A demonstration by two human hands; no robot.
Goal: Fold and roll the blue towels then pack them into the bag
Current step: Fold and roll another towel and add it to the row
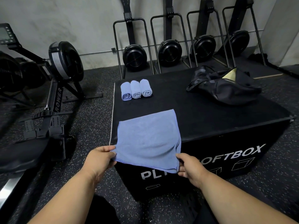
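A flat blue towel [148, 138] lies on the black plyo soft box [210, 110], its near edge hanging over the box's front. My left hand [100, 157] pinches the towel's near left corner. My right hand [190, 167] pinches the near right corner. Three rolled blue towels [136, 90] lie side by side at the box's far left. A dark bag [226, 88] lies slumped at the far right of the box, its mouth open and a yellowish lining showing.
A rowing machine [53, 88] stands on the speckled rubber floor [90, 120] to the left. Several upright black machines with fan wheels [169, 52] line the wall behind the box.
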